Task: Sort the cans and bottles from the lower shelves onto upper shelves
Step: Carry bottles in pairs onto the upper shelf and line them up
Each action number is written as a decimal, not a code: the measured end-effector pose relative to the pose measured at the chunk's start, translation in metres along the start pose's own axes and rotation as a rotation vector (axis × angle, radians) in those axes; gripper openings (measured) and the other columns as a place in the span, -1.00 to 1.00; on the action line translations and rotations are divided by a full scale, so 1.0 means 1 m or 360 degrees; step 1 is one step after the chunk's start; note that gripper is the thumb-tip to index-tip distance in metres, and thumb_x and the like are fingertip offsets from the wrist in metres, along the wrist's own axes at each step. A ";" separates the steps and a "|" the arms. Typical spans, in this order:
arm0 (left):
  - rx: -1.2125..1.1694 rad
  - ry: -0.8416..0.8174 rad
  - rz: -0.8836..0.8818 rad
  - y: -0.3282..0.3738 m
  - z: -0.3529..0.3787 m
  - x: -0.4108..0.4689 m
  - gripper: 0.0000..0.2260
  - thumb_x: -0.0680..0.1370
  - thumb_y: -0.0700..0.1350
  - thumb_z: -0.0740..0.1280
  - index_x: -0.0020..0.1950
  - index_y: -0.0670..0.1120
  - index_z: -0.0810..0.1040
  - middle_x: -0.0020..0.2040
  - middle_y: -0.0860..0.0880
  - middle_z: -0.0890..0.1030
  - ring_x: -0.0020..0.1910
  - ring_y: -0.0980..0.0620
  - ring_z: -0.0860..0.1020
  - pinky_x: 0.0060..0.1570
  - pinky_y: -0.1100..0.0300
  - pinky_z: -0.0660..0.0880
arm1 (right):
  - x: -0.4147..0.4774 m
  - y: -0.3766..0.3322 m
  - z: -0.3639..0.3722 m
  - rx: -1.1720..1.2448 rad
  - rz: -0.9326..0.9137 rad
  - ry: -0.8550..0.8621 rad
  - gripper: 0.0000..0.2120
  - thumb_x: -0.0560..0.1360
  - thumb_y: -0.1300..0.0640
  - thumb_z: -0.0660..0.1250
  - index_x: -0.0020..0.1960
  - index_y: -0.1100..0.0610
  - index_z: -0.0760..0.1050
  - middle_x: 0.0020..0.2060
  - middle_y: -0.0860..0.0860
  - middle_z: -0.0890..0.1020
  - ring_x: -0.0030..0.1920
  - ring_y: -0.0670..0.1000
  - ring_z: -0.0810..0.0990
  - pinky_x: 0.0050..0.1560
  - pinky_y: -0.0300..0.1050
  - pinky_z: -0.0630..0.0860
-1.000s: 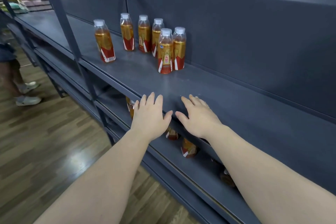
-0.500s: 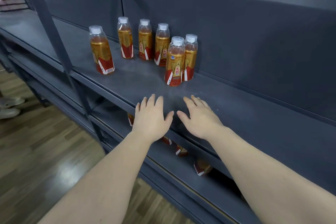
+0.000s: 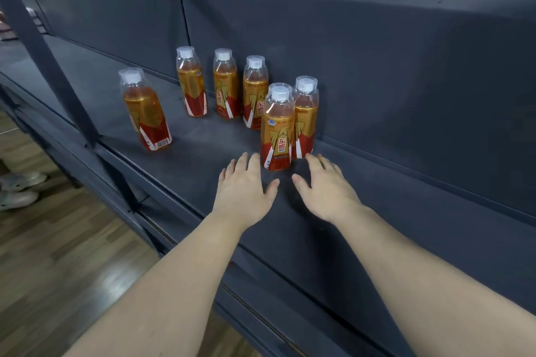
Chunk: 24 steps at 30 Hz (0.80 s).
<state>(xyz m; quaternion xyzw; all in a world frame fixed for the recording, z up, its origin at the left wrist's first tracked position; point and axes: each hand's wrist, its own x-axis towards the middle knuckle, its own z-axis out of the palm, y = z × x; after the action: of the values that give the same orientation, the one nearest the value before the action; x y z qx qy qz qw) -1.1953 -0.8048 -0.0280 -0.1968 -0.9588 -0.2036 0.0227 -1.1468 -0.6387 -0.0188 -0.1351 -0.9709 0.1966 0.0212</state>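
Slid forward from the front lip of the grey shelf (image 3: 420, 200) since a second ago: left hand (image 3: 242, 191) and right hand (image 3: 326, 190), palms down, fingers straight, holding nothing, fingertips flanking the nearest bottle (image 3: 277, 127) at frame centre. Back row of bottles (image 3: 226, 87) upright behind; lone bottle (image 3: 145, 110) left, near the upright post (image 3: 49, 66). Open deck stretching right.

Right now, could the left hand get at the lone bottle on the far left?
Probably yes. The left hand is open and holds nothing, and bare shelf lies between it and the lone bottle; the upright post stands further left.
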 end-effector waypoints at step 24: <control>-0.0958 0.0162 -0.0145 -0.007 0.012 0.124 -0.23 0.39 0.15 0.54 0.46 0.04 0.21 0.21 0.06 0.53 0.19 -0.01 0.56 0.18 -0.03 0.57 | 0.113 -0.002 0.008 0.0864 0.0327 0.0387 -0.12 0.37 -0.07 0.57 0.52 -0.04 0.12 0.34 -0.04 0.45 0.30 0.02 0.48 0.28 0.10 0.51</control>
<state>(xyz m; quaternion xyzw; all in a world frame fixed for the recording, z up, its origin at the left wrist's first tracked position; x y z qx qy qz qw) -1.3119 -0.7605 -0.0270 -0.1409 -0.8609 -0.4889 0.0023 -1.2570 -0.6129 -0.0265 -0.2445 -0.8546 0.4320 0.1525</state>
